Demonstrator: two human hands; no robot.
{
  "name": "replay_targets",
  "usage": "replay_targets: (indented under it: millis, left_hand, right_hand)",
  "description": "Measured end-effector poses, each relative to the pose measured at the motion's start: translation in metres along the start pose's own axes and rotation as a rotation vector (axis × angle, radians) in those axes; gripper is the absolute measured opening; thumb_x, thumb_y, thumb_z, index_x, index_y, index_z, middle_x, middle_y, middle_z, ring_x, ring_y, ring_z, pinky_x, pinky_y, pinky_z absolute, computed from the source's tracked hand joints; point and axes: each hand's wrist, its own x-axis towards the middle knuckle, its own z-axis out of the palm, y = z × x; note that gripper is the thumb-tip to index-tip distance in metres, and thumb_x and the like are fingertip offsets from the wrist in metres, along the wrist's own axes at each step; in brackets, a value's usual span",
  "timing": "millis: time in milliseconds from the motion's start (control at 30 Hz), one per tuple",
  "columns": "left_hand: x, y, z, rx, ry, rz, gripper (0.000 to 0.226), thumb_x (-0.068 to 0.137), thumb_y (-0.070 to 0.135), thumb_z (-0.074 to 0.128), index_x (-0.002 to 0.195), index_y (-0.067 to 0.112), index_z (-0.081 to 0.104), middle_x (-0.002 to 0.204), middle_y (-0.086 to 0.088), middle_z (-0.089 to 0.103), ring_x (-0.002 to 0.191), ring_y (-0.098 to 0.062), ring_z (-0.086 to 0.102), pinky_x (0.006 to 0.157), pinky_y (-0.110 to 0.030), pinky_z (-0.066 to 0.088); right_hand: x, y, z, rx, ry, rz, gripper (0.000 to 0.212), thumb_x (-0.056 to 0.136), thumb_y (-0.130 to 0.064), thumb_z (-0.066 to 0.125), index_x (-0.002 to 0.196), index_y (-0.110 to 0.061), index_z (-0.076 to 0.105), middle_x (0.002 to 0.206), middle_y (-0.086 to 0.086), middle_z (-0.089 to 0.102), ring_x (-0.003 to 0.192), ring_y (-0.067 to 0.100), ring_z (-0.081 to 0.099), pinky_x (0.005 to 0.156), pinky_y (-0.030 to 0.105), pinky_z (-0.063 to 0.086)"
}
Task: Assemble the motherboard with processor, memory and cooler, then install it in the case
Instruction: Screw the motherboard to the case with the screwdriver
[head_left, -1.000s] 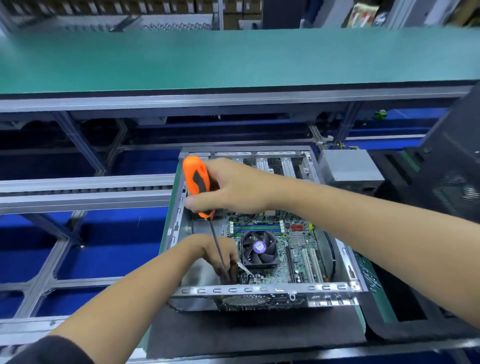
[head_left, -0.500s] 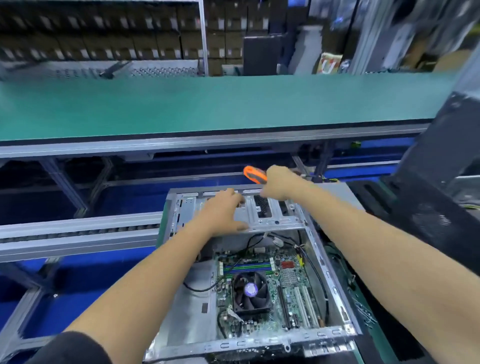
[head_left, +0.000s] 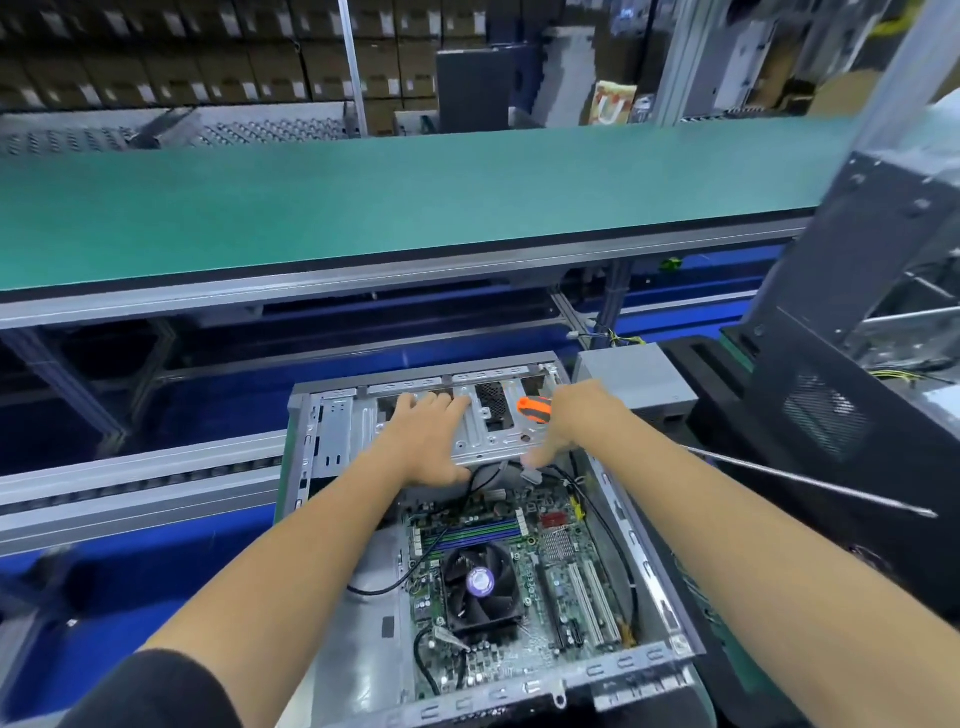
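Observation:
The open metal case (head_left: 644, 566) lies on its side in front of me. Inside it sits the motherboard (head_left: 558, 545) with its black cooler fan (head_left: 479, 582) and memory sticks (head_left: 470, 532). My left hand (head_left: 426, 436) lies across the drive bracket (head_left: 337, 431) at the case's far end, fingers over the top and thumb at its near edge. My right hand (head_left: 576, 421) grips the orange screwdriver (head_left: 535, 408), and one finger touches the bracket's near edge. The tool's long shaft sticks out to the right from under my forearm.
A grey power supply box (head_left: 631, 376) stands just right of the case's far corner. A black case panel (head_left: 852, 395) rises at the right. A green conveyor belt (head_left: 363, 208) runs across behind. Loose black cables (head_left: 384, 587) lie inside the case.
Both hands left the motherboard's near left corner and moved to the drive bracket at the far end. The screwdriver went from upright on the board to sideways in my right hand.

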Motion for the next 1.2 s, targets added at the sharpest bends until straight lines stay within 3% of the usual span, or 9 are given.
replay_targets:
  millis: [67,167,267,433,600,800,867,1000,1200]
  left_hand:
    - [0.0,-0.001,0.003,0.009,0.019,0.014,0.097,0.067,0.061,0.058,0.145,0.016,0.021,0.126,-0.003,0.047,0.116,-0.024,0.043,0.106,-0.046,0.024]
    - [0.001,-0.001,0.001,0.01,0.024,0.018,0.095,0.066,0.061,0.06,0.143,0.017,0.027,0.121,-0.002,0.048,0.111,-0.023,0.046,0.103,-0.043,0.027]
    - [0.002,0.0,-0.006,0.028,-0.006,0.007,0.092,0.064,0.061,0.062,0.14,0.018,0.032,0.115,-0.002,0.05,0.106,-0.021,0.047,0.098,-0.04,0.028]
    - [-0.008,-0.008,-0.012,0.027,-0.015,-0.137,0.08,0.064,0.057,0.063,0.13,0.019,0.041,0.109,0.0,0.052,0.099,-0.021,0.05,0.091,-0.04,0.031]
    - [-0.036,-0.024,-0.015,0.079,-0.009,-0.374,0.064,0.058,0.057,0.056,0.108,0.018,0.049,0.102,-0.001,0.056,0.089,-0.021,0.053,0.085,-0.041,0.034]
    - [-0.072,-0.036,-0.016,0.056,-0.008,-0.67,0.079,0.06,0.069,0.056,0.113,0.011,0.048,0.112,-0.009,0.057,0.101,-0.028,0.057,0.09,-0.044,0.036]
    - [-0.079,-0.038,-0.018,0.03,-0.024,-0.77,0.077,0.061,0.067,0.06,0.112,0.01,0.046,0.105,-0.007,0.058,0.102,-0.028,0.057,0.091,-0.045,0.037]
    - [-0.092,-0.044,-0.023,0.008,-0.008,-0.867,0.062,0.065,0.067,0.059,0.092,0.012,0.052,0.073,0.003,0.044,0.076,-0.024,0.052,0.088,-0.044,0.037]
    - [-0.099,-0.042,-0.026,0.046,-0.037,-0.935,0.059,0.066,0.072,0.056,0.07,0.012,0.057,0.061,0.003,0.048,0.058,-0.02,0.05,0.072,-0.035,0.04]
  right_hand:
    - [0.001,-0.001,0.007,0.075,-0.046,0.006,0.074,0.077,-0.057,0.072,0.125,-0.004,0.052,0.108,0.006,0.058,0.091,0.028,0.057,0.077,0.036,0.045]
    - [0.001,0.003,0.019,0.224,0.113,0.05,0.027,0.089,-0.01,0.057,0.114,-0.002,0.06,0.086,0.005,0.052,0.078,0.026,0.052,0.069,0.034,0.045]
    - [0.001,0.008,0.014,0.213,0.144,0.034,0.01,0.086,-0.004,0.056,0.096,-0.007,0.055,0.073,0.003,0.043,0.076,0.026,0.052,0.069,0.033,0.045]
    - [0.013,-0.005,0.002,0.199,0.211,-0.034,0.016,0.084,-0.002,0.058,0.097,-0.009,0.052,0.086,0.007,0.056,0.076,0.027,0.053,0.067,0.035,0.046]
    - [0.034,-0.039,-0.02,0.144,0.331,-0.179,0.028,0.089,-0.008,0.054,0.117,-0.007,0.054,0.113,0.01,0.06,0.099,0.03,0.061,0.07,0.035,0.042]
    - [0.051,-0.102,-0.051,0.024,0.45,-0.364,0.031,0.089,-0.004,0.054,0.12,-0.008,0.055,0.116,0.009,0.061,0.104,0.031,0.06,0.072,0.036,0.039]
    - [0.055,-0.123,-0.057,-0.027,0.479,-0.429,0.031,0.089,-0.002,0.055,0.119,-0.008,0.056,0.116,0.01,0.062,0.105,0.031,0.06,0.073,0.037,0.04]
    - [0.069,-0.162,-0.067,-0.086,0.513,-0.55,0.032,0.091,-0.005,0.054,0.123,-0.01,0.052,0.12,0.01,0.06,0.108,0.032,0.058,0.073,0.038,0.04]
    - [0.085,-0.192,-0.076,-0.169,0.568,-0.678,0.064,0.093,-0.008,0.051,0.151,-0.015,0.023,0.135,0.008,0.051,0.119,0.033,0.052,0.075,0.039,0.041]
